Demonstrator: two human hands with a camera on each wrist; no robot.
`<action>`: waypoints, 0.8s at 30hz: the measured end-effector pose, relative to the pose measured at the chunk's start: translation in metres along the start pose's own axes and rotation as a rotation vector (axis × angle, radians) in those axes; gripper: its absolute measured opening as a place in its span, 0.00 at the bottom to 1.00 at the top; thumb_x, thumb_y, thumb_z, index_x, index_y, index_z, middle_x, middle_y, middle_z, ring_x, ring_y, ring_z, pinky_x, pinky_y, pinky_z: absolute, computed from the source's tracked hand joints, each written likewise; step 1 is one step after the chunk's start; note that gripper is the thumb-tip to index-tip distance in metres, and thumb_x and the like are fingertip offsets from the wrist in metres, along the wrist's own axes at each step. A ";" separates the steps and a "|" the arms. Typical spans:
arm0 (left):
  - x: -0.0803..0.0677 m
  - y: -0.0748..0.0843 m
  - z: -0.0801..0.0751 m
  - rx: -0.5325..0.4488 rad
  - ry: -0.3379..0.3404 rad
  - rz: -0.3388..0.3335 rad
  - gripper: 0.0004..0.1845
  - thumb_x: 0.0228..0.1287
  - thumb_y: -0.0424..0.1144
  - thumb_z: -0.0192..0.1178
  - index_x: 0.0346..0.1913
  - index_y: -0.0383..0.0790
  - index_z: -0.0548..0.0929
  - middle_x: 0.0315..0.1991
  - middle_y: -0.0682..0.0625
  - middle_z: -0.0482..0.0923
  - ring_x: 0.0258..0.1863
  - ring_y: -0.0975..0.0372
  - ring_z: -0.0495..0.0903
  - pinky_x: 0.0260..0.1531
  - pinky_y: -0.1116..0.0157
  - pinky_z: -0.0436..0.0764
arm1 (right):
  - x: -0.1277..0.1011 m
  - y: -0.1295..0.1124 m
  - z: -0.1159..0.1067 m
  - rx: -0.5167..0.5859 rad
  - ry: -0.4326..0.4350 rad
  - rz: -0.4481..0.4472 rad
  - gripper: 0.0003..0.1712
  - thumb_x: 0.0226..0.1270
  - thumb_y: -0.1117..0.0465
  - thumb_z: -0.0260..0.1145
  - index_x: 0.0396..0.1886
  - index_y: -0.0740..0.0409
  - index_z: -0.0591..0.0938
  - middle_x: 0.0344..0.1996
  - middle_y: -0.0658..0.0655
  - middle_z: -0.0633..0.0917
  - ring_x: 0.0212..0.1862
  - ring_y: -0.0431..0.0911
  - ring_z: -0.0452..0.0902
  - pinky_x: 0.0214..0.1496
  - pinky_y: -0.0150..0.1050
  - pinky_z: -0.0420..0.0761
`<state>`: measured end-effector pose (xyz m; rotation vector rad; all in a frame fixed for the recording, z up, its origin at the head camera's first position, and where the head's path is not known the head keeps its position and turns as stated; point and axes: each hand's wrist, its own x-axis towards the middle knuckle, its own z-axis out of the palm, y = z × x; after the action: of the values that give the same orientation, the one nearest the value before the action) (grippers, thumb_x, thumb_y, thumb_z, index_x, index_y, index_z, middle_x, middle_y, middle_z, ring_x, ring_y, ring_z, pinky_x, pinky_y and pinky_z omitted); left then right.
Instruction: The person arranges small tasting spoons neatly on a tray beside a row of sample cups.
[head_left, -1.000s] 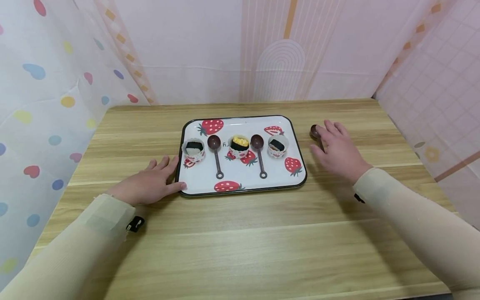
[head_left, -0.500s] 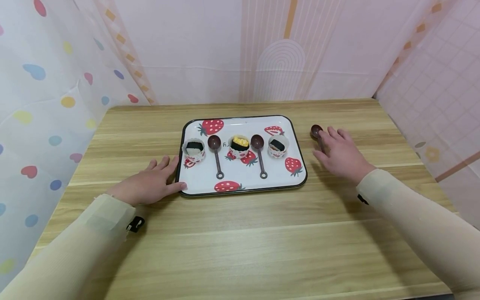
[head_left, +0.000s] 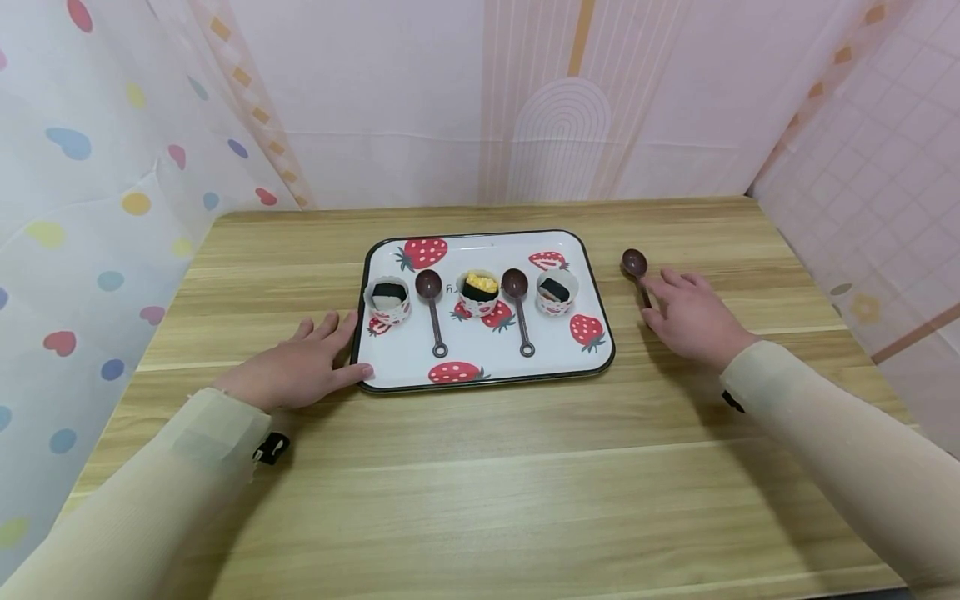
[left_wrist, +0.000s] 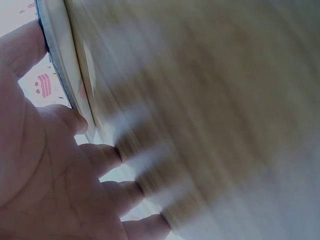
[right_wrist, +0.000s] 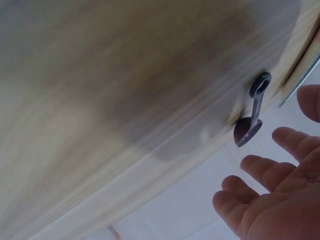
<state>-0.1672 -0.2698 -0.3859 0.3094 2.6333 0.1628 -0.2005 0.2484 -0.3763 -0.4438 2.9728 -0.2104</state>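
My left hand (head_left: pixel 300 367) rests at the left edge of a white strawberry-print tray (head_left: pixel 405 371), thumb over the rim and fingers spread on the table beside it. The left wrist view shows that thumb (left_wrist: pixel 25 47) across the tray's dark rim. To the right of the tray, a brown measuring spoon (head_left: pixel 633 263) lies on the table, bowl toward the back. My right hand (head_left: pixel 690 321) hovers over its handle end, fingers loosely bent. In the right wrist view the spoon (right_wrist: pixel 256 111) shows whole, apart from the fingers (right_wrist: pixel 295 142).
On the tray stand three strawberry-print paper cups, left (head_left: pixel 390 313), middle (head_left: pixel 477 307) and right (head_left: pixel 553 305), each holding a small sushi piece. Two more brown measuring spoons, left (head_left: pixel 428 286) and right (head_left: pixel 514 284), lie between them. Patterned curtains (head_left: pixel 405 100) hang behind the wooden table (head_left: pixel 480 492).
My right hand has drawn back from the spoon's bowl toward me and slightly right, so more of the spoon shows. The left hand and tray have stayed put.
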 end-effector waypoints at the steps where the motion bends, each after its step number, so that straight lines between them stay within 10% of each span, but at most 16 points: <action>1: 0.000 0.000 0.000 0.003 0.001 0.000 0.59 0.71 0.79 0.44 0.86 0.38 0.40 0.84 0.25 0.39 0.79 0.22 0.39 0.70 0.26 0.60 | 0.000 0.001 0.001 -0.009 0.000 -0.004 0.35 0.81 0.55 0.59 0.78 0.72 0.66 0.75 0.77 0.68 0.80 0.72 0.57 0.82 0.64 0.53; 24: -0.002 0.001 -0.002 -0.018 -0.008 -0.004 0.60 0.70 0.80 0.44 0.86 0.39 0.39 0.84 0.26 0.37 0.79 0.23 0.38 0.69 0.25 0.60 | -0.001 0.006 0.008 -0.013 -0.033 0.028 0.31 0.79 0.57 0.61 0.73 0.72 0.73 0.67 0.76 0.78 0.71 0.71 0.72 0.77 0.67 0.65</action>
<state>-0.1660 -0.2691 -0.3833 0.2984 2.6231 0.1836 -0.2004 0.2537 -0.3853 -0.4027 2.9473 -0.1793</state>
